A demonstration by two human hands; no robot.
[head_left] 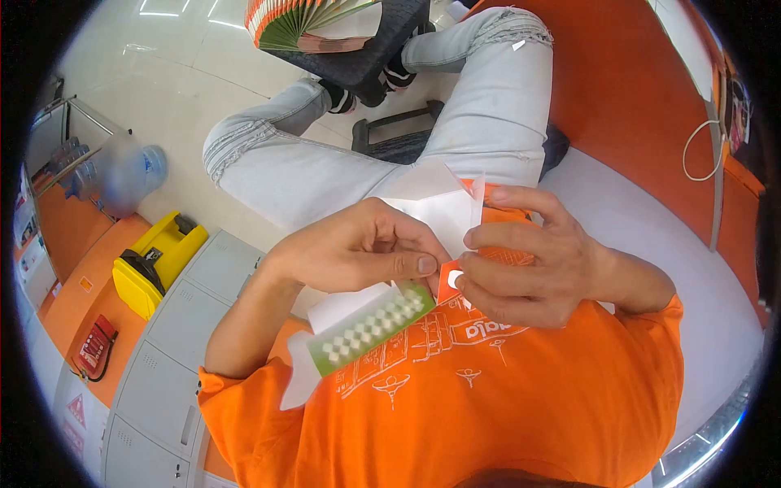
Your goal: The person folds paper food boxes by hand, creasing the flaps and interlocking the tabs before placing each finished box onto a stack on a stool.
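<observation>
A folded printed card (pixel 374 327) lies between my two hands over my lap and shirt front. It has a green panel with white diamond shapes, a small orange part with a white spot, and white inner flaps. My left hand (pixel 366 248) is closed on it, with the thumb stretched along the upper edge of the green panel and the fingers curled behind. My right hand (pixel 529 264) grips the orange end, its fingers bent around the edge beside a raised white flap (pixel 435 199). The fingertips are partly hidden by the card.
A fanned stack of orange and green printed cards (pixel 313 28) rests on a black stool (pixel 366 69) beyond my knees. At left are grey lockers (pixel 163 366), a yellow bin (pixel 159 264), a red box (pixel 96 346) and blue water bottles (pixel 153 167). An orange panel (pixel 618 89) stands at right.
</observation>
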